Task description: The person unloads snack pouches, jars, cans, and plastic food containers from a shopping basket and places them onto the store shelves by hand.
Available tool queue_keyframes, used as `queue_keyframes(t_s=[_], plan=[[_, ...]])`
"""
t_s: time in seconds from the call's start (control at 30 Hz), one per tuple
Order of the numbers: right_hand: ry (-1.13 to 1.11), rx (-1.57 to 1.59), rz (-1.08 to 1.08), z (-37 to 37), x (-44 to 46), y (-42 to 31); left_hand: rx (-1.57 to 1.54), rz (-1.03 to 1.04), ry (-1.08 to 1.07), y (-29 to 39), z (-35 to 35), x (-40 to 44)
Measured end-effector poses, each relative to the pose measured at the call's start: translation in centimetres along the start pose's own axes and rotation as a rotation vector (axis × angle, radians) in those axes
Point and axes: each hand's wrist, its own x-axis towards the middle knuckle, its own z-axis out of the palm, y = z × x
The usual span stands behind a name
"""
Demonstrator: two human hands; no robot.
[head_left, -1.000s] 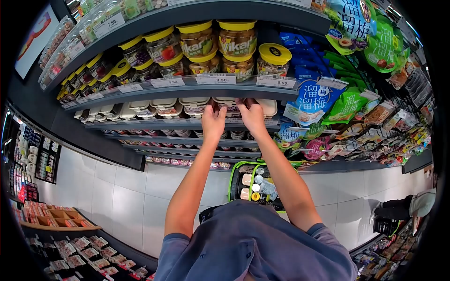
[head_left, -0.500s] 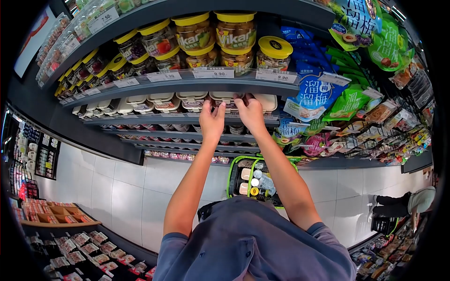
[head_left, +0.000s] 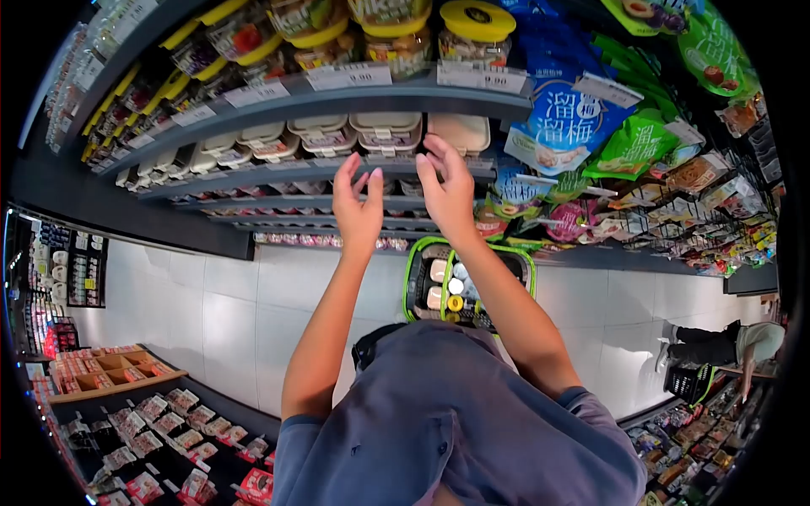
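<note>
My left hand (head_left: 358, 202) is raised in front of the shelf edge, fingers apart, with nothing in it. To its right, my right hand (head_left: 445, 185) has its thumb and fingers spread and is also empty. Just behind and between them, a stack of white-lidded containers (head_left: 386, 131) sits on the shelf (head_left: 295, 169). A single pale-lidded container (head_left: 460, 133) stands right of that stack, partly behind my right fingertips. More lidded containers (head_left: 319, 135) line the shelf to the left.
Yellow-lidded jars (head_left: 477, 34) fill the shelf above. Blue snack bags (head_left: 561, 126) and green bags (head_left: 633, 145) hang at the right. A green-rimmed basket (head_left: 409, 282) holding goods is below my forearms. Another person (head_left: 717, 346) bends at the far right beside a black basket (head_left: 688, 381).
Both hands have come off the white-lidded containers and moved back and down from them, fingers opening. The view has shifted, so the shelves appear higher.
</note>
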Motion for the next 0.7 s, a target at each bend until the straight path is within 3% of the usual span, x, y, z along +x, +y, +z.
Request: queue_keyframes(t_s=[0.03,0.1,0.17,0.23,0.27,0.3,0.33,0.37,0.4,0.43,0.5,0.53,0.57,0.63,0.67,0.7], plan=[[-0.027,0.065,0.059,-0.9,-1.9,-0.5,0.045,0.040,0.026,-1.6,-0.7,-1.8],[-0.251,0.058,0.161,-3.8,-6.5,1.5,0.071,-0.167,-0.097,-4.8,-3.3,-6.5],[-0.461,-0.045,0.403,-7.3,-12.2,6.9,0.299,-0.420,-0.344,-10.9,-7.5,-12.5],[-0.466,-0.126,0.561,-11.6,-18.3,12.2,0.528,-0.736,-0.569,-17.5,-12.6,-20.7],[-0.519,-0.404,0.459,-15.0,-22.2,16.6,0.744,-0.826,-0.710,-19.4,-15.1,-24.8],[-0.569,-0.679,0.344,-18.8,-26.0,21.1,0.852,-0.570,-0.864,-22.5,-18.8,-30.2],[-0.538,-0.711,0.690,-22.5,-29.7,23.8,0.900,-0.829,-0.719,-20.1,-19.8,-33.4],[-0.646,-0.768,0.974,-27.7,-34.2,28.2,0.911,-0.854,-0.751,-19.2,-21.2,-36.2],[-0.500,-0.675,1.470,-30.7,-35.3,26.6,0.922,-0.878,-0.781,-18.5,-22.4,-38.2],[-0.292,-0.716,1.818,-33.1,-36.4,25.5,0.918,-0.896,-0.784,-18.3,-23.2,-39.9],[-0.308,-0.822,1.802,-37.1,-37.9,23.2,0.652,-1.466,-0.477,-18.3,-24.4,-42.6],[-0.362,-0.811,1.747,-38.4,-38.3,22.7,0.786,-1.259,-0.535,-17.5,-24.4,-43.2],[-0.370,-0.823,1.754,-39.1,-38.8,22.4,0.779,-1.273,-0.534,-17.4,-24.0,-43.5],[-0.252,-0.530,1.619,-38.5,-37.3,19.6,1.036,-1.027,-0.560,-18.6,-23.9,-44.5],[-0.317,-0.542,1.638,-38.2,-36.8,19.2,1.017,-1.097,-0.591,-19.0,-23.1,-43.8],[-0.316,-0.549,1.647,-37.8,-36.9,19.4,1.008,-1.030,-0.605,-19.2,-22.0,-43.3]])
